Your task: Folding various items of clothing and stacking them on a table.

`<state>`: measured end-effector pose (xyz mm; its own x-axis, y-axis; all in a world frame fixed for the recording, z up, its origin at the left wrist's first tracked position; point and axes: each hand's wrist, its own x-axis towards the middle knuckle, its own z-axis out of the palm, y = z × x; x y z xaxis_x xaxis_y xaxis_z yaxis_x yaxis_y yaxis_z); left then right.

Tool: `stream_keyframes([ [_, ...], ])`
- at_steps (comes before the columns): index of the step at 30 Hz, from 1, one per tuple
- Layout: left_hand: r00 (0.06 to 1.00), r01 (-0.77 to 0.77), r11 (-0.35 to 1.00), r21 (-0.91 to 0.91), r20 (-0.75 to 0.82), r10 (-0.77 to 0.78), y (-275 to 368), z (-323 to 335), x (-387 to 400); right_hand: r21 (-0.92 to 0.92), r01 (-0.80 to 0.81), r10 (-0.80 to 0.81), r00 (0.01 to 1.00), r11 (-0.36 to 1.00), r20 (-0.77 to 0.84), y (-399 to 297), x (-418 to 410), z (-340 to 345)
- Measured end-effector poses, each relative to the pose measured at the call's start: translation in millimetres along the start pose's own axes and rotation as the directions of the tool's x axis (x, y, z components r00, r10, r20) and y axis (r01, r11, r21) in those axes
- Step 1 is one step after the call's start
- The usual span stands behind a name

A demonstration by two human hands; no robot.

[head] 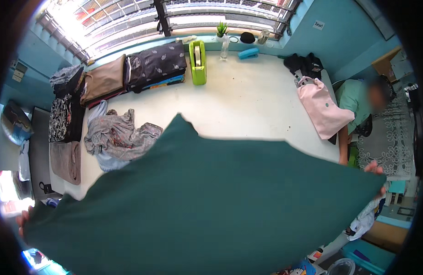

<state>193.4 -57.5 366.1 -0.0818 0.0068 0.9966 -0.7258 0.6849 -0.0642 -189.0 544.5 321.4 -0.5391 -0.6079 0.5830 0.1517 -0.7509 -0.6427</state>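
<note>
A large dark green cloth (211,202) is spread wide in the air before me, covering the near part of the white table. My left hand (23,220) grips its left edge at the far left of the view; only some fingers show. At the right, my right hand (375,172) pinches the opposite corner, mostly hidden behind the fabric. Just beyond the cloth, a crumpled grey patterned garment (111,134) lies on the table, with a light blue garment (110,162) partly under it.
Folded clothes (156,65) stand in stacks along the table's back and left edges. Beside them is a green tape dispenser (198,63). A pink tote bag (323,103) rests at the right, near a person (350,98) in a light green top. The white tabletop (232,99) reaches the barred window.
</note>
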Motion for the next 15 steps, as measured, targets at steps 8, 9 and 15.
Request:
stream_keyframes([
  [8,0.946,0.026,0.990,0.138,0.318,-0.069,28,38,-34,-0.913,-0.383,-0.787,0.516,0.141,-0.338,78,-10,-6],
  [9,0.907,0.053,0.996,0.068,0.415,-0.077,44,57,-52,-0.826,-0.544,-0.925,0.371,-0.149,-0.078,98,-11,-13],
  [15,0.727,0.297,0.862,-0.410,0.682,0.074,148,183,-201,-0.731,-0.672,-0.840,0.461,-0.117,-0.288,219,5,-107],
])
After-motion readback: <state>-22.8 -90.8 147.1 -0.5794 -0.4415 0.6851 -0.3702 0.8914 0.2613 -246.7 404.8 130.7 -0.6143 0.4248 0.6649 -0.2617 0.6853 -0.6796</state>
